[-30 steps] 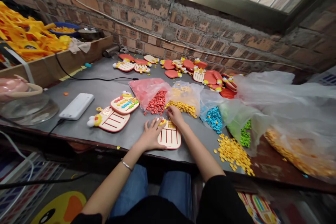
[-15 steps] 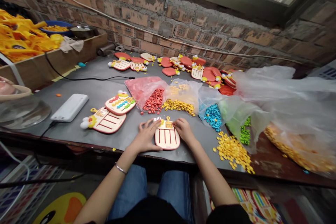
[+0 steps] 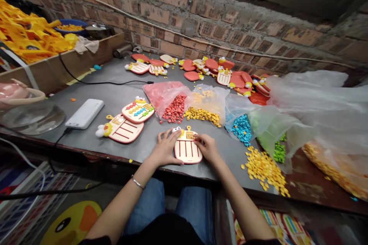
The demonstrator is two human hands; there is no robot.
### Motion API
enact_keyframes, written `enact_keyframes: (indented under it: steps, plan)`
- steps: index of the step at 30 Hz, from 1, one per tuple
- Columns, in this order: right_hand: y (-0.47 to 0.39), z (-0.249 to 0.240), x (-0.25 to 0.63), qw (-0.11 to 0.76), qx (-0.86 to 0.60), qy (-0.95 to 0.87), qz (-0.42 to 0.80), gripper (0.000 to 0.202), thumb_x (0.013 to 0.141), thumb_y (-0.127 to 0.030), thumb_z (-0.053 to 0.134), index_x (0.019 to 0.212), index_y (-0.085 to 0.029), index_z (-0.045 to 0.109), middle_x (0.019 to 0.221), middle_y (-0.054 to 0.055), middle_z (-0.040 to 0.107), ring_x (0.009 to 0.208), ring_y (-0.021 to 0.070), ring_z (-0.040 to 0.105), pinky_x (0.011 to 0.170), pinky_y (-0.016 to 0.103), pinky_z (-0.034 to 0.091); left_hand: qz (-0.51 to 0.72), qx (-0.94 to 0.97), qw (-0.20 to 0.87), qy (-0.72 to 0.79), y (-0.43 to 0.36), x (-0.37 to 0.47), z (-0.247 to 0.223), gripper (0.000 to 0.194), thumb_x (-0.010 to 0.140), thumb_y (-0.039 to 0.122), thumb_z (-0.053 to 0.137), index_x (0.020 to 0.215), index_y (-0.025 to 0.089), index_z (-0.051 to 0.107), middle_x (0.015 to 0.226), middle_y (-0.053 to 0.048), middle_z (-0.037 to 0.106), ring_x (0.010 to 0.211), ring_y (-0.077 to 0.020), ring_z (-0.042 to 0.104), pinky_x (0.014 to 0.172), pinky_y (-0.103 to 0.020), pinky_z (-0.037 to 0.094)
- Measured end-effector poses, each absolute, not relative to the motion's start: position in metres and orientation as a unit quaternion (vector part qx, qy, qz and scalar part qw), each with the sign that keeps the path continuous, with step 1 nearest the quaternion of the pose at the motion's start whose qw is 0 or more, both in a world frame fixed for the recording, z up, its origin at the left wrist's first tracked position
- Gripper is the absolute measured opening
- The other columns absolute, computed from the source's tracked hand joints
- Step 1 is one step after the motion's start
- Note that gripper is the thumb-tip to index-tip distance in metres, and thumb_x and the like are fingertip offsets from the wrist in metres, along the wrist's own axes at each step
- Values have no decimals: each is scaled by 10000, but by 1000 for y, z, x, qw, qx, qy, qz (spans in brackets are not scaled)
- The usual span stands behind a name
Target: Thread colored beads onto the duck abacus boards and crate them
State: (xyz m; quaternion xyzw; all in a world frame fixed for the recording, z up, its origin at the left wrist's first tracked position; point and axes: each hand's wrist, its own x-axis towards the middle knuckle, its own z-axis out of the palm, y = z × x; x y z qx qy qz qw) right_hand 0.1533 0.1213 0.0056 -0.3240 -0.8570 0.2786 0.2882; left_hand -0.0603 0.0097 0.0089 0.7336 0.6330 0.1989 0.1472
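The slotted board [image 3: 188,153] lies at the table's [image 3: 120,93] near edge. The left hand [image 3: 163,149] clasps its left side; the right hand [image 3: 207,147] is at its far right corner, whether gripping anything cannot be told. Red pieces [image 3: 174,109] lie beyond.

board [image 3: 189,152] — smooth plastic | bracelet [image 3: 137,182] — glossy metal | rough brick wall [image 3: 172,17]

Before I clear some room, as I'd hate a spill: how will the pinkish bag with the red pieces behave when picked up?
The pinkish bag will probably flop, since its thin film lies creased and slumped. The small red pieces could easily pour out, as they look loose at its open end.
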Motion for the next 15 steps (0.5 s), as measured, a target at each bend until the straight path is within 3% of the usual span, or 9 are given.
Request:
enact_keyframes:
  steps: [5, 15]
  plan:
    - [115, 8, 118, 275, -302, -858, 312, 231, 828, -185, 618, 1051, -218, 671, 962, 70, 710, 838, 208, 640, 771, 329, 481, 202, 732, 150, 633, 11, -62, 6, 1244, 523, 694, 758, 1512, 240, 157, 1542, -104, 293, 1402, -384, 178, 1075, -521, 191]
    - [112, 15, 97, 267, -271, -864, 329, 71, 831, -222, 627, 875, -210, 682, 840, 52, 710, 741, 188, 622, 708, 305, 468, 207, 725, 167, 636, 12, -63, 3, 1261, 545, 694, 742, 1515, 247, 72, 1527, -129, 314, 1410, -378, 172, 1077, -522, 167]
